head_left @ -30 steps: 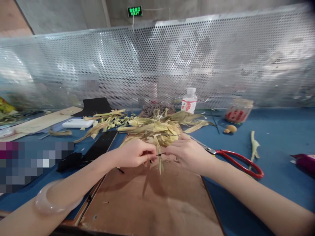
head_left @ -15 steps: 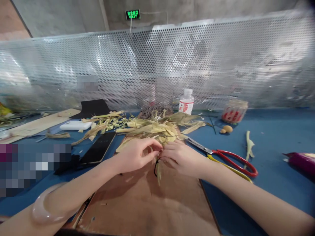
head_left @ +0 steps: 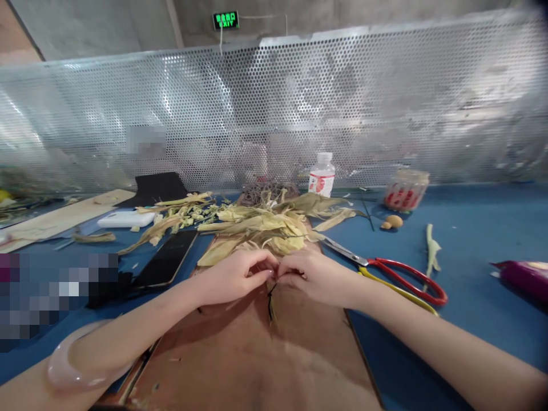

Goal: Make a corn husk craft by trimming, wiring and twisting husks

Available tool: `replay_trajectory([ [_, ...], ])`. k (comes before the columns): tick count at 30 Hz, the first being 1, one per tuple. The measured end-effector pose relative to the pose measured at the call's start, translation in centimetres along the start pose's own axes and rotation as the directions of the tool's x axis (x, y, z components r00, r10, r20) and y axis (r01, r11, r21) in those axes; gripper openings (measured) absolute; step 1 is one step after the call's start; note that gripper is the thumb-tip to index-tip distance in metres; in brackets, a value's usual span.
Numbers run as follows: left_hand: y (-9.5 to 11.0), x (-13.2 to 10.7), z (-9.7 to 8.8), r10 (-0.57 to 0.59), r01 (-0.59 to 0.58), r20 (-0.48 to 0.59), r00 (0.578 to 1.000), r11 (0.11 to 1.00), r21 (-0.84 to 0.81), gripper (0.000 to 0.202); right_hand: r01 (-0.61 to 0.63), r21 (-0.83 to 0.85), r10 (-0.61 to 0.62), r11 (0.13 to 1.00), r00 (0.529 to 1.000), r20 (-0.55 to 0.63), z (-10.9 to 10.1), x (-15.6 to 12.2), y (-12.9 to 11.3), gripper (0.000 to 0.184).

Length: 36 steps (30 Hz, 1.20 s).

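Observation:
My left hand (head_left: 237, 278) and my right hand (head_left: 321, 277) meet fingertip to fingertip above a brown wooden board (head_left: 257, 365). Thumb and fingers of each are pinched together on a small, narrow piece of dried corn husk, mostly hidden by them. A thin black cord (head_left: 269, 305) is looped around it and hangs below the fingertips, with a thin husk tip beside it. Just beyond the hands, a heap of pale dried corn husks (head_left: 261, 225) covers the far end of the board.
Scissors (head_left: 363, 262) with red and yellow handles lie right of the board. A black phone (head_left: 166, 260) and white case (head_left: 126, 219) are on the left. Behind stand a white bottle (head_left: 322, 177), a jar (head_left: 406, 191) and a perforated metal screen (head_left: 192, 114). A small gourd (head_left: 393, 222) lies near the jar.
My right hand has curled and tilted slightly, and its fingertips have shifted at the husk piece. The husk tip below the cord shows narrower. The whole view has shifted a little.

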State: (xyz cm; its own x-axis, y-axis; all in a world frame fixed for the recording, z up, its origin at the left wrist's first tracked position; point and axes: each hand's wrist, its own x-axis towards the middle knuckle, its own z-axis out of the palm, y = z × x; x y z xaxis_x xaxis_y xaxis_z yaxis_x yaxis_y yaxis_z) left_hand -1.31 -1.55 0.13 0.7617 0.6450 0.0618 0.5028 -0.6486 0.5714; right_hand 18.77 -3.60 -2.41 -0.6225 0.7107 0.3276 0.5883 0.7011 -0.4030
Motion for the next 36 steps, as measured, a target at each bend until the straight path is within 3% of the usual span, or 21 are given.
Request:
replay_trajectory([
  [5, -0.1, 0.02, -0.19, 0.05, -0.051, 0.013, 0.999, 0.997, 0.065, 0.014, 0.01, -0.013, -0.01, 1.0, 1.0, 0.013, 0.0, 0.0, -0.1, 0.016],
  [15, -0.24, 0.2, 0.08, 0.01, -0.011, 0.063, 0.998, 1.0, 0.029, 0.017, 0.011, -0.043, -0.009, 0.999, 0.999, 0.037, 0.16, 0.15, -0.26, 0.025],
  [20, -0.26, 0.26, 0.05, 0.013, -0.014, 0.064, 0.998, 1.0, 0.015, 0.014, -0.076, 0.224, 0.078, 0.972, 0.997, 0.0, 0.34, 0.28, -0.06, 0.013],
  [23, -0.33, 0.26, -0.03, 0.018, -0.019, 0.079, 0.997, 1.0, 0.011, 0.015, -0.073, 0.364, 0.072, 0.929, 0.997, 0.016, 0.32, 0.32, 0.02, 0.019],
  [26, -0.5, 0.31, -0.09, 0.032, -0.031, 0.089, 0.995, 0.999, -0.008, 0.016, 0.032, 0.257, -0.028, 0.966, 0.999, -0.021, 0.25, 0.34, 0.08, 0.003],
  [30, -0.7, 0.44, -0.18, 0.043, -0.04, 0.097, 0.994, 0.999, -0.027, 0.016, 0.087, 0.095, -0.081, 0.992, 0.995, -0.063, 0.23, 0.39, 0.13, 0.008],
  [36, -0.31, 0.43, -0.44, 0.02, -0.019, 0.102, 0.995, 1.0, -0.011, 0.015, 0.07, 0.065, -0.066, 0.995, 0.996, -0.057, 0.29, 0.32, -0.2, 0.013],
])
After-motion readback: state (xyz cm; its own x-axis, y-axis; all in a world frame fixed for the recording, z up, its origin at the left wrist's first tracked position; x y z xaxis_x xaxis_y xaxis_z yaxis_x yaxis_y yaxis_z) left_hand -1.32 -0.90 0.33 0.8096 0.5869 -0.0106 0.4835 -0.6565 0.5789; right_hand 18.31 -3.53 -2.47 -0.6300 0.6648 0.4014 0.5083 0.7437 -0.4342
